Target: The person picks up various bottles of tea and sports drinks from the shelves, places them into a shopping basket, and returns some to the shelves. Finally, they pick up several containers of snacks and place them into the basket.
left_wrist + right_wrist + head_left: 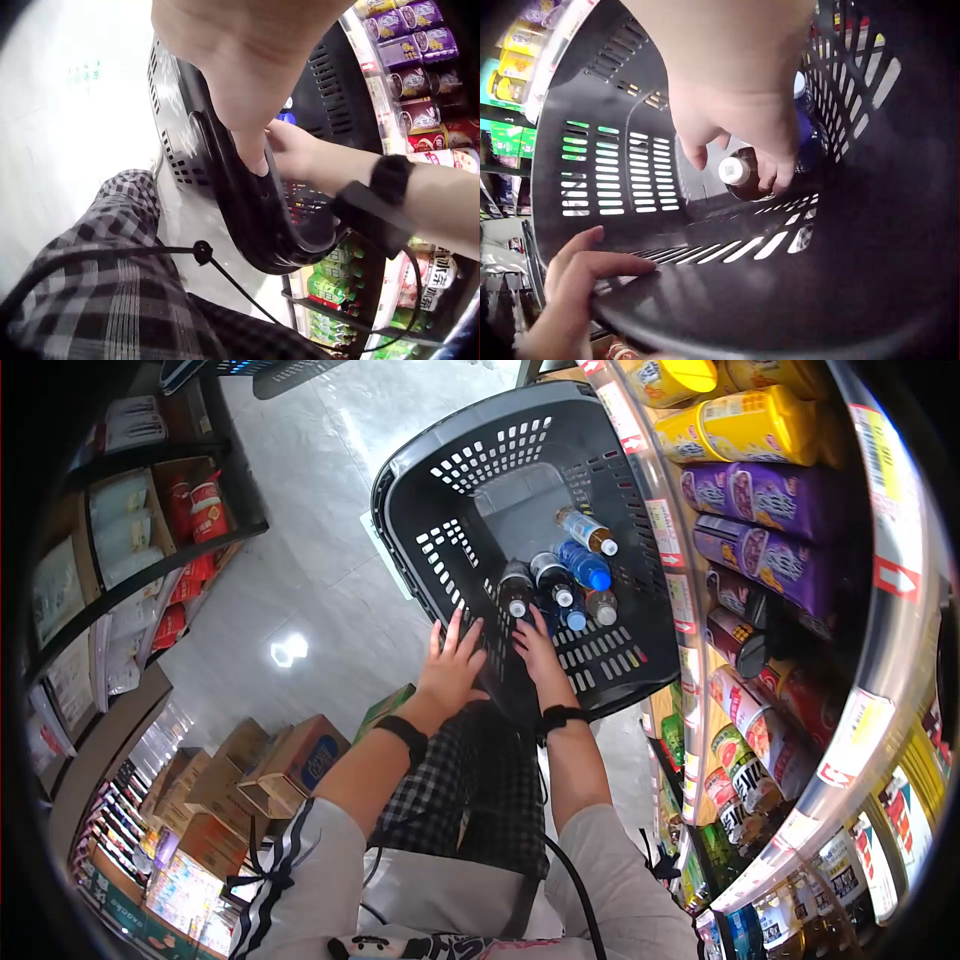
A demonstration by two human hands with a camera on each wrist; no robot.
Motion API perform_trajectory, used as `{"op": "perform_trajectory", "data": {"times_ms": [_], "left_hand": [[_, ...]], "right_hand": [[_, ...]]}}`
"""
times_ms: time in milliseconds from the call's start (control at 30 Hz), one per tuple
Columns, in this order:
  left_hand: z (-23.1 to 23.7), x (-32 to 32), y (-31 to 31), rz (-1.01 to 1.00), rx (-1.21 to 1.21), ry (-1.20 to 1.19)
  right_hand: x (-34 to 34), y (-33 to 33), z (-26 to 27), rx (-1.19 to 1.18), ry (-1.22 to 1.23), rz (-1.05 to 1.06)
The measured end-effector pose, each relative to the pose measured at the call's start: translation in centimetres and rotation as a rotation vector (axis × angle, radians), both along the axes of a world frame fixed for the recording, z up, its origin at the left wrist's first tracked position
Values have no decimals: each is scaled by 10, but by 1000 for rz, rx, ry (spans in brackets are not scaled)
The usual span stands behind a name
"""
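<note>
A black shopping basket (pixel 440 490) holds several drink bottles, among them a blue bottle (pixel 578 560) and a dark bottle with a white cap (pixel 515 580). My right hand (pixel 537 648) reaches inside, fingers at that dark bottle. In the right wrist view, its fingertips touch one side of the dark bottle (pixel 744 187), while the thumb stands apart on the other side. At the basket's near left rim (pixel 225 187) rests my left hand (pixel 448 675), fingers spread in the head view. Its thumb lies on the rim in the left wrist view.
Shelves of purple packs (pixel 760 495), yellow tubs (pixel 740 425) and cans run close along the right, behind a price-label rail (pixel 660 530). Cardboard boxes (pixel 300 755) stand at lower left. Another shelf with red packs (pixel 208 510) is at far left, past the tiled floor (pixel 310 570).
</note>
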State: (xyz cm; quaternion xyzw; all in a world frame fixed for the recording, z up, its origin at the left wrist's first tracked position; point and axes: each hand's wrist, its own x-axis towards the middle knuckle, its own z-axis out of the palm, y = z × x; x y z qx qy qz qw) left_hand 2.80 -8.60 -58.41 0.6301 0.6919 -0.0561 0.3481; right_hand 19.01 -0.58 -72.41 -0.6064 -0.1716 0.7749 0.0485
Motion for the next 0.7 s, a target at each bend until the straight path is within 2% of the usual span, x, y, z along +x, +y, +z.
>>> {"op": "perform_trajectory", "data": {"times_ms": [100, 133, 333, 467, 567, 600, 700], "left_hand": [[-2, 0, 1, 11, 9, -5], [-2, 1, 2, 2, 1, 8], [0, 4, 5, -15, -45, 61], [11, 2, 7, -11, -104, -4], [18, -3, 8, 55, -62, -105], [17, -4, 7, 88, -30, -144], [14, -12, 9, 326, 25, -317]], "right_hand": [[-19, 0, -33, -31, 18, -56], [-27, 1, -39, -32, -10, -136], [-33, 10, -55, -113, -19, -191], [-33, 1, -53, 126, -146, 36], [-35, 0, -6, 334, -241, 300], [-28, -5, 2, 548, -340, 398], [-2, -2, 90, 680, -219, 345]]}}
